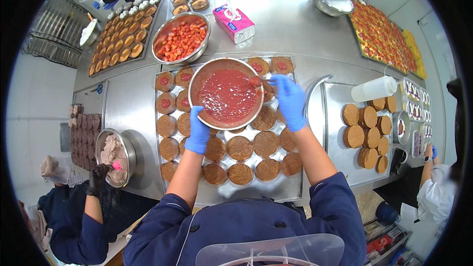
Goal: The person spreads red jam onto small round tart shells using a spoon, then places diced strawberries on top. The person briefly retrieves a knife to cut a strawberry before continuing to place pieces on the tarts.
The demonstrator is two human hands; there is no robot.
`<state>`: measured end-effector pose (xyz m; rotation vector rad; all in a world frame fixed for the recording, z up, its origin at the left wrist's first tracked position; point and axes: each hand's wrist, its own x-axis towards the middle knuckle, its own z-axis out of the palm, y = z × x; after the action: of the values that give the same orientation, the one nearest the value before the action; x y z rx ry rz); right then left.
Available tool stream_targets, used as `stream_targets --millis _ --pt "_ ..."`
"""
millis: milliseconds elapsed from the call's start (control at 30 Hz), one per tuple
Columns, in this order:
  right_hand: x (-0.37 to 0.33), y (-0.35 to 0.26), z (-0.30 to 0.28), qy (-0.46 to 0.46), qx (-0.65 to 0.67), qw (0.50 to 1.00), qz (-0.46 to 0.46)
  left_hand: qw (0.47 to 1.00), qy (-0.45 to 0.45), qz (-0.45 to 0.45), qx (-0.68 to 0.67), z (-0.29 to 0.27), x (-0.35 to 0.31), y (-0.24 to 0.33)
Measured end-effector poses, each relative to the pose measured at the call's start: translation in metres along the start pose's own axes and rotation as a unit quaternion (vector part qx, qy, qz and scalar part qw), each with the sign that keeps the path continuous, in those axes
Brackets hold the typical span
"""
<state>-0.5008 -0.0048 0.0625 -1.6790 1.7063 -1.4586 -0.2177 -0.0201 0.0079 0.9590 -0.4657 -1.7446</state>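
Gloved in blue, my left hand (198, 133) grips the near left rim of a metal bowl (201, 78). Thick red sauce (229, 96) with pale flecks fills it. Between the fingers of my right hand (290, 103), also blue-gloved, is a spoon (266, 81), its red-coated end at the bowl's right rim. The bowl is held over a lined tray (295, 192) of round brown cake discs (240, 148) in rows. Several discs at the back and left, such as one cake disc (165, 102), carry a red dollop in the middle. The bowl hides some discs.
Behind stand a bowl of cut strawberries (162, 37) and a pink tissue pack (234, 22). To the right, another tray (340, 162) bears stacked cake discs and a white squeeze bottle (374, 88). At left, a co-worker's black-gloved hand (98, 172) works at a cream bowl (129, 155).
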Motion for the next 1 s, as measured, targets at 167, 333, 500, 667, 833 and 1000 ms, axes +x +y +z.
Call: stream_targets --millis 167,333,500,667,833,1000 --pt "0.006 -0.004 0.015 -0.026 -0.102 0.994 -0.01 1.0 0.0 -0.024 -0.009 0.03 -0.002 -0.022" --pt "0.004 0.016 -0.013 0.05 0.162 0.967 0.188 0.998 -0.01 -0.05 -0.02 0.046 -0.003 -0.033" --pt "0.006 0.024 -0.042 0.075 0.265 0.927 0.253 0.999 0.009 -0.045 -0.019 0.061 0.004 -0.046" --pt "0.001 0.046 -0.067 0.146 0.229 0.938 0.214 0.999 -0.001 -0.028 -0.046 0.056 0.016 -0.04" --pt "-0.019 0.085 -0.059 0.094 -0.237 0.965 -0.057 0.999 0.018 0.007 -0.043 0.046 0.013 -0.022" --pt "-0.038 0.105 -0.054 0.075 -0.296 0.948 -0.094 0.998 0.027 0.044 -0.044 0.044 0.005 -0.015"
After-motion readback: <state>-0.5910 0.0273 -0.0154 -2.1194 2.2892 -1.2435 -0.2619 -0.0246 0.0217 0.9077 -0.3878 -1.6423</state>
